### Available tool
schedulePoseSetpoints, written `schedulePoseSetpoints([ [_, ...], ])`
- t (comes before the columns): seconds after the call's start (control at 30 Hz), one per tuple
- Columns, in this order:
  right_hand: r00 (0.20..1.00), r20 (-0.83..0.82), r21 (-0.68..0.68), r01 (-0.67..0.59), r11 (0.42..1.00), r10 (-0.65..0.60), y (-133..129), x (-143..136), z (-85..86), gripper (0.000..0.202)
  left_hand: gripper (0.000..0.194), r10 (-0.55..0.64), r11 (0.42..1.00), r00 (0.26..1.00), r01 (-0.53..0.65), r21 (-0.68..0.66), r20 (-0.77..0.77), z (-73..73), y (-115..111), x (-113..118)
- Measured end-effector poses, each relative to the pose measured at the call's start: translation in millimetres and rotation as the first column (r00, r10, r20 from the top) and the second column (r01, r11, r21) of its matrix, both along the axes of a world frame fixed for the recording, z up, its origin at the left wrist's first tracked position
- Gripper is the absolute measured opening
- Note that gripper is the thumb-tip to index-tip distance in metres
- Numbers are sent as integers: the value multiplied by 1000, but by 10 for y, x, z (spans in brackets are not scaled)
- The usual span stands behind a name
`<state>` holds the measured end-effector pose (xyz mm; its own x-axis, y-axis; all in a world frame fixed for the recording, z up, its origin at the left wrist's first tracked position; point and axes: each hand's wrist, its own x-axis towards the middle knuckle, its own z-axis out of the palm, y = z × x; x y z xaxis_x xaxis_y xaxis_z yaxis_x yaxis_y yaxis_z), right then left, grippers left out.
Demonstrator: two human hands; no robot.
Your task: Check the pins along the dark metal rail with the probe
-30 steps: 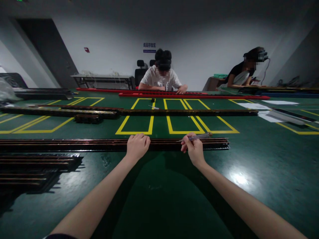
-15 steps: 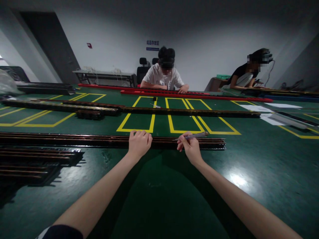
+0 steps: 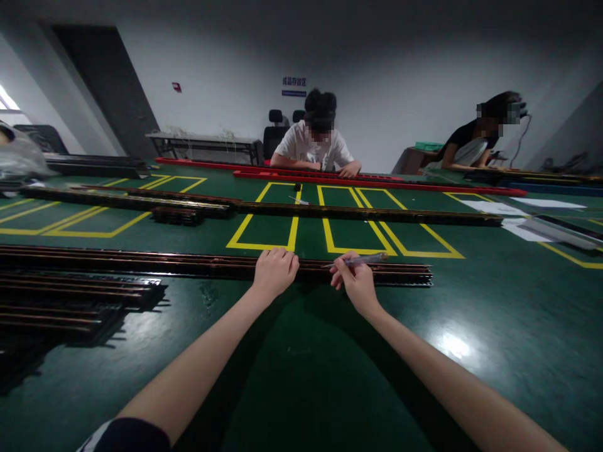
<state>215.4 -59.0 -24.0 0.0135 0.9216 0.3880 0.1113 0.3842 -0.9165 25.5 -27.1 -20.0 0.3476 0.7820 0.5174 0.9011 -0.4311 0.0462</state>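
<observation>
Across the green table in front of me lies a bundle of long dark strips [image 3: 141, 261] with coppery lines along them. My left hand [image 3: 276, 273] is closed over the bundle, knuckles up, its fingertips hidden behind the far edge. To its right, my right hand [image 3: 355, 279] pinches a small screwdriver [image 3: 367, 258] with a translucent handle, held nearly level. The thin shaft points left toward the strips, between my hands. Whether its tip touches them I cannot tell.
More dark strips [image 3: 80, 289] are stacked at the near left. A long dark strip row [image 3: 367, 213] crosses the table beyond yellow tape outlines [image 3: 261, 246]. Red rails [image 3: 320, 178] lie farther back, before a seated person [image 3: 301, 141]. Another person [image 3: 466, 141] works at far right, near white papers [image 3: 527, 229].
The view has shifted slightly, so the scene sits a little farther right. My left hand has slid a bit right along the strips, and the screwdriver has moved slightly left, narrowing the gap between my hands.
</observation>
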Motion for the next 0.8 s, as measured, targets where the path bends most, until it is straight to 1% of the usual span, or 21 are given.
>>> schedulePoseSetpoints([
  [0.13,999,4,7,34,999,-34,-26,23,0,28,44,16,1000,1000,-16,-7,18,9,3,7],
  [0.37,997,28,-6,73,997,-72,-63,54,42,31,46,56,995,996,-50,-81,74,41,8,4],
  [0.5,997,34,5,69,998,-69,-72,53,57,31,45,102,989,991,-91,-112,89,53,12,-58],
  [0.67,998,28,11,61,998,-61,-60,63,32,30,41,186,976,976,-171,-136,110,57,9,-166],
  [0.8,997,31,12,65,998,-65,-57,72,13,30,39,206,973,973,-192,-128,102,54,13,-222],
])
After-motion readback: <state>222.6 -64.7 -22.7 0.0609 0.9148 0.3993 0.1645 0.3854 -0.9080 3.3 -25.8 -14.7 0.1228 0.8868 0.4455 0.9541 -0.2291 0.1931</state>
